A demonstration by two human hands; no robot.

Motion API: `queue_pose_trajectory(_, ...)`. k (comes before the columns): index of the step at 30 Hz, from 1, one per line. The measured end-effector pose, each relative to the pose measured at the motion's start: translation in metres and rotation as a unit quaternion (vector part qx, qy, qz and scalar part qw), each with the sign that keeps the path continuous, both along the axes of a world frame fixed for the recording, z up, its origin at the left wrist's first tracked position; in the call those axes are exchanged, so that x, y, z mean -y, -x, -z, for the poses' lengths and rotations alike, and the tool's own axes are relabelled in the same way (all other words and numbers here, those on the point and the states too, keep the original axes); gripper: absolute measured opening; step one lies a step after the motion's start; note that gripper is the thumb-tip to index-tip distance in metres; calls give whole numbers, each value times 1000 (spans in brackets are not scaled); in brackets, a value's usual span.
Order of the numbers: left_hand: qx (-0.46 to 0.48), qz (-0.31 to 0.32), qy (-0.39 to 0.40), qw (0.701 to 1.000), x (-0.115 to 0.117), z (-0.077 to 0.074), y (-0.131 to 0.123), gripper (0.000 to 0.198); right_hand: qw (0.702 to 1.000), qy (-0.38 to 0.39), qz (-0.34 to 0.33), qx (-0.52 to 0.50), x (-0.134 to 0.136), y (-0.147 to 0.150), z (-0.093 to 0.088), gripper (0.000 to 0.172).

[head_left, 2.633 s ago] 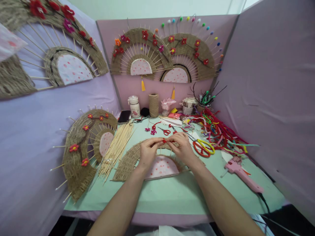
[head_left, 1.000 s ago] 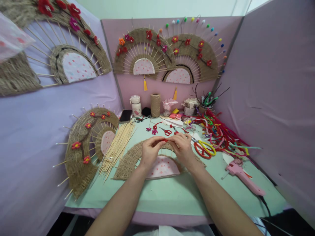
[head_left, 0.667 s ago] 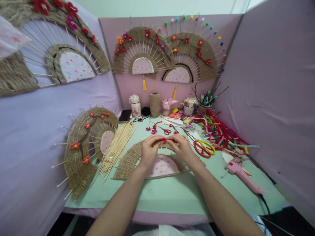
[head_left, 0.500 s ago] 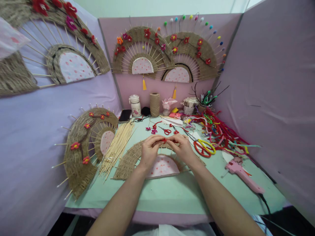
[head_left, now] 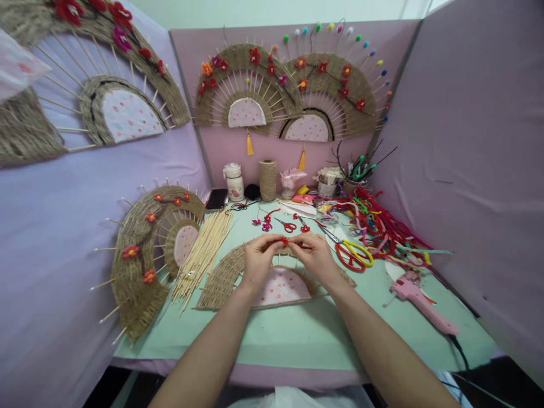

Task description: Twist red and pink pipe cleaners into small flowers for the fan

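Between the fingertips of both hands is a small piece of red pipe cleaner [head_left: 284, 242], bent into a tight shape I cannot fully make out. My left hand [head_left: 260, 262] pinches it from one side, my right hand [head_left: 313, 255] from the other. A red length shows by the right fingers. Beneath the hands lies a woven twine fan [head_left: 223, 277] with a dotted, half-round cloth centre [head_left: 283, 286]; the hands and forearms cover part of it. Beyond them are small red-handled scissors [head_left: 289, 227] and purple pipe-cleaner flowers [head_left: 266, 226].
Bamboo sticks [head_left: 204, 255] lie left of the fan, beside another decorated fan [head_left: 140, 260]. To the right are large scissors [head_left: 351, 258], a heap of pipe cleaners [head_left: 374, 221] and a corded pink glue gun [head_left: 425, 306]. A twine spool [head_left: 267, 180] and white bottle [head_left: 233, 182] stand behind.
The fingers have shifted slightly around the red pipe cleaner, and more red shows by the right hand. Both hands stay above the fan.
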State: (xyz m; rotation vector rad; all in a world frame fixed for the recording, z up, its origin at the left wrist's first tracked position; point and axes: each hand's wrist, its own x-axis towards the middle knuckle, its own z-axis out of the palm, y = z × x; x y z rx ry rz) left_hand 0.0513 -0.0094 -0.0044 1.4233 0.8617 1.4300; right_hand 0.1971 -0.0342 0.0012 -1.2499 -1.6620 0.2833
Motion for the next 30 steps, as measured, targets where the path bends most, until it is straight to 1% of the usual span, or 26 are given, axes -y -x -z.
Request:
queue_pose_trajectory(3, -7, -14, -11, 1000, -1, 0, 1, 16, 1000, 9, 0, -6, 0, 0, 0, 13)
queue_pose_trajectory(6, -8, -10, -10, 1000, 0, 0, 0, 16, 1000, -3, 18, 15, 1, 1, -1, 12)
queue_pose_trajectory(8, 5, -2, 18, 1000, 0, 0, -1, 18, 999, -21, 23, 32, 3, 2, -2, 11)
queue_pose_trajectory(11, 35, 21, 63, 997, -1, 2, -2, 26, 998, -45, 36, 35, 5, 3, -5, 10)
queue_pose_trajectory(14, 54, 53, 78, 994, -2, 4, -4, 34, 997, -48, 57, -18, 4, 3, -4, 11)
queue_pose_trajectory(16, 56, 65, 88, 992, -2, 4, -4, 35, 994, -21, 52, -94, 2, 3, -2, 12)
queue_pose_trajectory(17, 50, 66, 93, 992, -2, 3, -4, 34, 989, 3, 39, -140, 0, 3, -1, 13)
queue_pose_trajectory(19, 21, 57, 94, 994, -1, 2, -4, 30, 971, 58, -5, -232, -2, 4, 2, 15)
queue_pose_trajectory(22, -31, 32, 49, 998, 0, 1, -2, 24, 936, 119, -83, -322, -5, 6, 5, 17)
queue_pose_trajectory(24, -45, 18, 1, 999, 0, 0, -1, 22, 921, 136, -114, -346, -5, 7, 6, 17)
queue_pose_trajectory(26, -48, 13, -32, 998, 1, -2, -1, 19, 913, 144, -131, -359, -6, 8, 8, 16)
queue_pose_trajectory(28, -40, 19, -41, 998, 1, -3, -1, 18, 902, 155, -150, -374, -7, 8, 10, 15)
queue_pose_trajectory(30, -21, 40, -36, 998, 1, -3, 0, 18, 884, 174, -181, -394, -8, 7, 11, 15)
